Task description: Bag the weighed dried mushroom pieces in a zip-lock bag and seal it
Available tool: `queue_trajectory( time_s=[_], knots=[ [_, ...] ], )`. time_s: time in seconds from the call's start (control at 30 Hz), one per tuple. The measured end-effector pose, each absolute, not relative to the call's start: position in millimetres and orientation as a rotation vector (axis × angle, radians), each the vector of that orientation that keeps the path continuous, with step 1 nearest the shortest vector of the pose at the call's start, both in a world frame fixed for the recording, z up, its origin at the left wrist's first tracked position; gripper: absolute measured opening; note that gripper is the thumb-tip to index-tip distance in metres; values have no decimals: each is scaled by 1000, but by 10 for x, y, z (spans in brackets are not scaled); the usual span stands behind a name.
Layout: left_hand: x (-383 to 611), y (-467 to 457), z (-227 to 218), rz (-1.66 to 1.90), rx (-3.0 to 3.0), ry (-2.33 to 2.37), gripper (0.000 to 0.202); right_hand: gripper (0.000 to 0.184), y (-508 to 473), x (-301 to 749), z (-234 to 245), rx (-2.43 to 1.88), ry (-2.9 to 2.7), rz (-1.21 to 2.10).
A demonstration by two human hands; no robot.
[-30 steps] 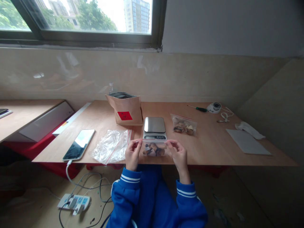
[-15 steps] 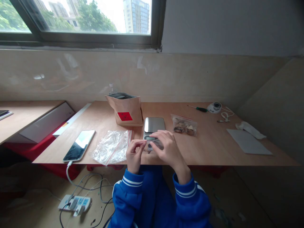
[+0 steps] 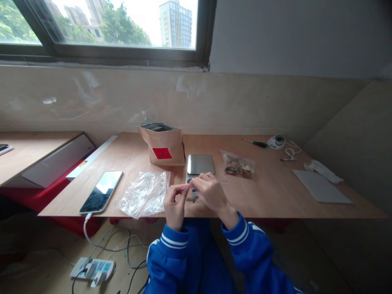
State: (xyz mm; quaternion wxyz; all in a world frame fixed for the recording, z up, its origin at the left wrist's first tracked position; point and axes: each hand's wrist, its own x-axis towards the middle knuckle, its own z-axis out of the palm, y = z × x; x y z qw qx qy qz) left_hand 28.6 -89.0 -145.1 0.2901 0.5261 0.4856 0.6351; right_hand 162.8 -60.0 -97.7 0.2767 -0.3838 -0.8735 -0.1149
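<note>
Both hands pinch the top strip of a small clear zip-lock bag (image 3: pixel 193 199), which hangs below them with brownish pieces inside, partly hidden. My left hand (image 3: pixel 175 206) closes thumb and forefinger on the strip's left part. Right beside it, my right hand (image 3: pixel 211 195) grips the strip with bunched fingers. Just beyond them lies a digital scale (image 3: pixel 201 165) with a bare steel plate, its front covered by my hands. Left of my left hand lies a stack of clear zip-lock bags (image 3: pixel 145 194). A filled zip-lock bag (image 3: pixel 238 165) of dried brown pieces lies to the right.
A kraft paper pouch (image 3: pixel 163 147) with a red label stands with its mouth open behind the bags. A phone (image 3: pixel 101 192) on a charging cable lies at left. Farther right are a screwdriver (image 3: pixel 260 144), a white dome camera (image 3: pixel 277 141) and a white sheet (image 3: pixel 321 187).
My right hand has drawn in toward my left hand, its spread fingers now bunched on the bag's strip. My left hand keeps its pinch. The view has tilted up slightly.
</note>
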Motion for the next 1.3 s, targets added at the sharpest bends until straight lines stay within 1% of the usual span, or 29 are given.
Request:
queue_trajectory(
  time_s=[0.13,0.27,0.57,0.73,0.83,1.07,1.13,1.3],
  knots=[
    [276,-868,-1486,1723,1331,1347,17,17,-549,1678,-1016,-1031,-2360,-330],
    [242,-842,-1530,1686,1303,1332,18,18,-499,1729,-1049,-1052,-2353,-296],
    [164,-811,-1501,1567,1388,1244,16,26,-542,1654,-1132,-882,-2332,-366],
    [128,-807,-1507,1622,1406,1303,16,21,-566,1728,-1100,-966,-2336,-223],
    [108,-811,-1525,1634,1445,1286,14,23,-557,1740,-1092,-989,-2343,-177],
    [110,-845,-1504,1562,1477,1222,16,25,-548,1670,-1046,-948,-2389,-270],
    [121,-851,-1497,1555,1440,1230,17,23,-550,1701,-1014,-944,-2416,-211],
    [137,-838,-1486,1547,1349,1264,20,14,-561,1867,-918,-1064,-2376,99]
  ],
)
